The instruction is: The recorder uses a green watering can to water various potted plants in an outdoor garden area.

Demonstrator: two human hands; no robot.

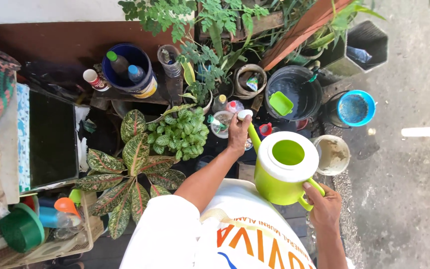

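A lime-green watering can with a white top rim hangs in front of me. My right hand grips its green handle at the lower right. My left hand is closed around the can's spout just below its white tip. The spout points toward a small potted plant with green speckled leaves. A larger plant with red-veined leaves stands to the left of my left arm.
A blue bucket with bottles, a dark water tub with a green scoop, a blue-rimmed pot and a dirty white bucket stand around. A crate with a green basket sits at lower left. Grey pavement lies right.
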